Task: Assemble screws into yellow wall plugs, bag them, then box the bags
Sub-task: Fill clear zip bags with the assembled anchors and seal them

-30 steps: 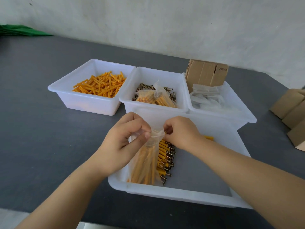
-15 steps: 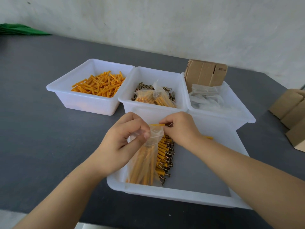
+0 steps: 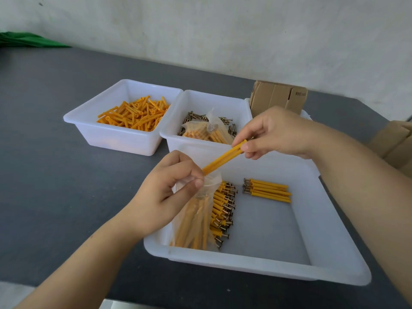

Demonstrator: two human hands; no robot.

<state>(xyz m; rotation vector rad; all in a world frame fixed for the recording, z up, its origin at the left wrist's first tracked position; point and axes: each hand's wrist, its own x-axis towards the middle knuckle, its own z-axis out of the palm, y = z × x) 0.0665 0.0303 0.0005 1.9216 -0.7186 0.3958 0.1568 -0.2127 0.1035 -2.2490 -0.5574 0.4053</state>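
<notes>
My left hand (image 3: pixel 169 192) pinches the mouth of a clear plastic bag (image 3: pixel 196 219) that holds several assembled yellow plugs and stands in the large white tray (image 3: pixel 256 264). My right hand (image 3: pixel 274 132) pinches two assembled plugs (image 3: pixel 223 158) by their head end, their tips at the bag's mouth. A row of assembled plugs (image 3: pixel 223 210) lies in the tray beside the bag. A smaller group of assembled plugs (image 3: pixel 267 190) lies farther right.
Behind the tray stand a bin of loose yellow plugs (image 3: pixel 133 114), a bin of screws (image 3: pixel 225 123) with a filled bag (image 3: pixel 205 132) on top, and flat cardboard boxes (image 3: pixel 278 97). More cardboard (image 3: pixel 396 141) lies at the right.
My right hand has lifted up and to the right, away from the bag's mouth, with two plugs pinched in it. The left hand still holds the bag.
</notes>
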